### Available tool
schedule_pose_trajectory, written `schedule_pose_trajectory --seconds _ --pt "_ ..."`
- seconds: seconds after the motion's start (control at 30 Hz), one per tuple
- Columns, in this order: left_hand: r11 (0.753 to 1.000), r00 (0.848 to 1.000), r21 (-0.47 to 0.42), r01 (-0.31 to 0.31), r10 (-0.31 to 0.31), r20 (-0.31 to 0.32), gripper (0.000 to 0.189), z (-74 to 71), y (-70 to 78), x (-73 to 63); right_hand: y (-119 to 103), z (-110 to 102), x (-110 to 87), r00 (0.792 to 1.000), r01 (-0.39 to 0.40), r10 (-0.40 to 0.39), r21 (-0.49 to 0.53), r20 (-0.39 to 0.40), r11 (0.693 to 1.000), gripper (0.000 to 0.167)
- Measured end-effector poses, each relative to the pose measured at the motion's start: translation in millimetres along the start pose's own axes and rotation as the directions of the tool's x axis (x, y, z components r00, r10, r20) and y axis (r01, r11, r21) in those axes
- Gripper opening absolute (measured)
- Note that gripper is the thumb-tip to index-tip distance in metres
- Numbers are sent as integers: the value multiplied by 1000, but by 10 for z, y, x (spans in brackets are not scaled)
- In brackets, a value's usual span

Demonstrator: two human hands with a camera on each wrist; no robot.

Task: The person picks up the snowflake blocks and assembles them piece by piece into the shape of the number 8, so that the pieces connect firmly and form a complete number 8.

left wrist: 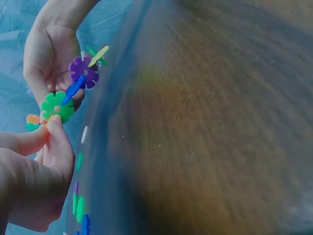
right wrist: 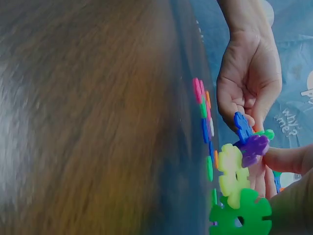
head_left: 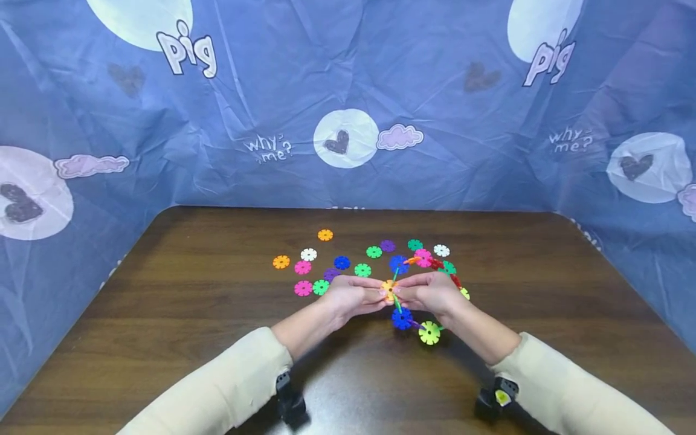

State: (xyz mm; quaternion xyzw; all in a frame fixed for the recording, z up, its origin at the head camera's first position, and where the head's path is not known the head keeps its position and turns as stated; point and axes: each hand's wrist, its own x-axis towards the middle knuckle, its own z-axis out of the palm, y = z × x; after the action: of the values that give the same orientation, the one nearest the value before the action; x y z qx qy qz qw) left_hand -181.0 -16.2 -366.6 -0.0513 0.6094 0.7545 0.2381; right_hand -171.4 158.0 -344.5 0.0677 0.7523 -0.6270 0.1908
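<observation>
Between both hands is an orange notched interlocking disc (head_left: 388,290), joined into a curved chain of coloured discs. From the left, the fingertips and thumb of my left hand (head_left: 350,295) pinch this disc. My right hand (head_left: 435,293) pinches its other side, hiding part of the chain behind it. Toward me the chain runs through a blue disc (head_left: 402,318) to a yellow-green disc (head_left: 429,333); on the far side it passes another blue disc (head_left: 399,264) and a pink disc (head_left: 423,258). A green disc (left wrist: 57,105) shows by the fingertips in the left wrist view.
Loose discs lie flat on the brown wooden table (head_left: 179,302), among them an orange one (head_left: 281,261), a magenta one (head_left: 303,288) and a white one (head_left: 441,250). Behind the table hangs a blue printed cloth (head_left: 293,78).
</observation>
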Motion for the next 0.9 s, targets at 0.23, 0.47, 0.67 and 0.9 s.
schedule_pose_trajectory --seconds 0.23,0.47,0.67,0.9 --pt "994 999 110 -24 21 31 26 145 133 269 -15 -276 36 998 -4 6 40 -62 999 42" --pt "825 972 532 -192 234 -11 19 323 311 757 -26 -689 48 990 -56 71 121 -121 991 33" --pt "211 897 912 -351 356 262 28 673 374 1164 22 -968 59 989 -52 75 182 -124 982 30" --pt "-304 864 845 -441 112 491 45 968 237 1334 72 -1073 85 986 -69 94 176 -138 982 33"
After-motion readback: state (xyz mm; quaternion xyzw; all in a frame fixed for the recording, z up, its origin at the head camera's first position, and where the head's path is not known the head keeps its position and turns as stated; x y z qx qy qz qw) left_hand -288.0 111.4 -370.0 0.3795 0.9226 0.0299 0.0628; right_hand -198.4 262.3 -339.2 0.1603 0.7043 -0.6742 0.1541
